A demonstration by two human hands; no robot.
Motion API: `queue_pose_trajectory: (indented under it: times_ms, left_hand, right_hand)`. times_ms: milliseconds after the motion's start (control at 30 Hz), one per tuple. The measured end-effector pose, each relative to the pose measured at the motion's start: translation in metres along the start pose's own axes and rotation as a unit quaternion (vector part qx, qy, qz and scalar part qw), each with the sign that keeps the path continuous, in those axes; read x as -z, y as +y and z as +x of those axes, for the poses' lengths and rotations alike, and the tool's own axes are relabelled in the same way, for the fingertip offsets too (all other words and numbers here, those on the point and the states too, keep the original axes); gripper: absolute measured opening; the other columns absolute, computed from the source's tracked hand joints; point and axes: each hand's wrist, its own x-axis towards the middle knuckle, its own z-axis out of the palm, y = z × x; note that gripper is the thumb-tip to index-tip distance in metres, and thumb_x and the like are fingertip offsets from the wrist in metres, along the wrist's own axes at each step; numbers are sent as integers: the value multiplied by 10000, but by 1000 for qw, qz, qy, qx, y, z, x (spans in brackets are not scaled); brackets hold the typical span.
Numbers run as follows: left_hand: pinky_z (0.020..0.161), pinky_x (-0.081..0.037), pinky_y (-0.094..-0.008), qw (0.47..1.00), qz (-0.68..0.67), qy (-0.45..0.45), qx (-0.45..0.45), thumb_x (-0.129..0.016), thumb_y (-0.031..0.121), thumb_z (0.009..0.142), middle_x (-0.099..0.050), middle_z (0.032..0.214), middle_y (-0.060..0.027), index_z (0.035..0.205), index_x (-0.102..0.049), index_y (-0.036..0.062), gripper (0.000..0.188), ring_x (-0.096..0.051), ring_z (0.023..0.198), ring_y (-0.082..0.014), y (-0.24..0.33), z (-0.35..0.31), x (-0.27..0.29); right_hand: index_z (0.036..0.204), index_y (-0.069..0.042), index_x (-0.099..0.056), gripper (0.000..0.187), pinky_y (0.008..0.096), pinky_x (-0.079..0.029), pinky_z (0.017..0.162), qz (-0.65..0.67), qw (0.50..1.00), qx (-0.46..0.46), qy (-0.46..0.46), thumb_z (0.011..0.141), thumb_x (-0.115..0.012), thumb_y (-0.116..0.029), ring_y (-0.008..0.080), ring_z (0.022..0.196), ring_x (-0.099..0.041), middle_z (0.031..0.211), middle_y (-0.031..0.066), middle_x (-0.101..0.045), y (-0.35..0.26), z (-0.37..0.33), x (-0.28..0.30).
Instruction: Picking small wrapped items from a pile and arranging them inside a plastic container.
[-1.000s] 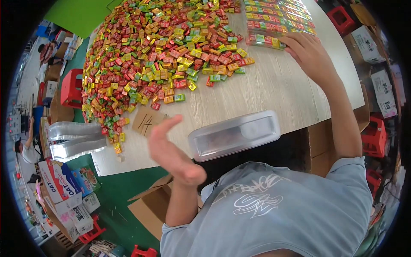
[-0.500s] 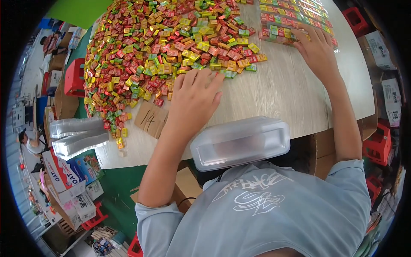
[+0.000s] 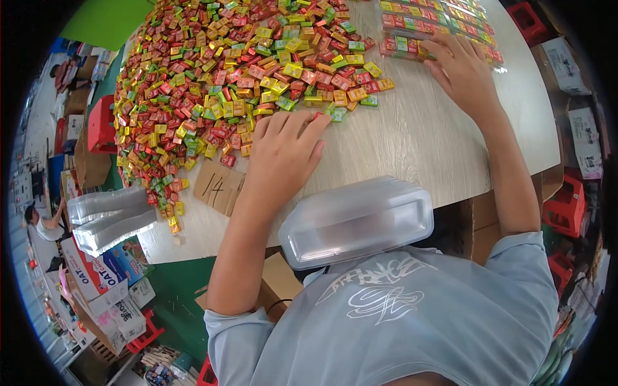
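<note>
Head camera, and both bare hands are at work over the pale tabletop [image 3: 399,141]! Left hand [image 3: 286,145] first: palm down, fingers bent, tips right at the near edge of a big heap of small packs [image 3: 225,83], red, yellow, orange and green, spreading ahead of it and off to its left. A red pack [image 3: 318,116] pokes out at the index fingertip, a green pack [image 3: 335,114] just to the right of that; whether the fingers have a grip on anything, the view doesn't tell.

Across to the right hand [image 3: 458,69], out to the right and farther forward! Fingers curl down over the nearest filled row [image 3: 405,46], packs lined up under clear plastic that reaches out to this hand's left. Contact, it seems, but how firmly it holds I cannot tell. More filled rows [image 3: 444,18] lie straight ahead of it.

Back toward the body: a clear plastic container [image 3: 357,219] sits below and to the right of the left hand, up against the grey-blue shirt [image 3: 399,309]. Left of the left wrist lies a cardboard piece [image 3: 215,186] with handwriting, and farther left, clear trays [image 3: 112,219] rest beside the heap's tail. Well beyond those, a red stool [image 3: 102,125] stands on green flooring.
</note>
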Motion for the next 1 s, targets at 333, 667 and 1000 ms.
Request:
queue_pose_trajectory:
  times_ms: [333,667,1000]
  left_hand:
    - [905,-451,-407,998,24,50,-20,-744,173,902,-640,994,5,1115,-703,169,217,-605,993,-218,-4,-1,-5]
    - [891,-451,-408,998,3,53,-14,-747,174,902,-638,968,-4,1110,-710,168,211,-605,970,-228,-6,-1,-6]
    - [888,-450,-411,999,-5,48,-9,-743,169,901,-644,964,-6,1110,-720,165,211,-610,970,-229,-6,0,-5]
  right_hand:
    - [1202,-111,-706,275,405,-513,930,5,1000,10,-10,969,-710,-257,239,1103,-639,1176,27,-650,-7,5,-2]
    - [1211,-108,-680,289,396,-542,935,7,1000,5,-3,966,-715,-257,229,1111,-639,1165,30,-647,-9,8,-12]
    - [1211,-108,-689,300,394,-560,915,13,999,16,25,954,-725,-258,227,1107,-639,1166,25,-648,-11,12,-19]
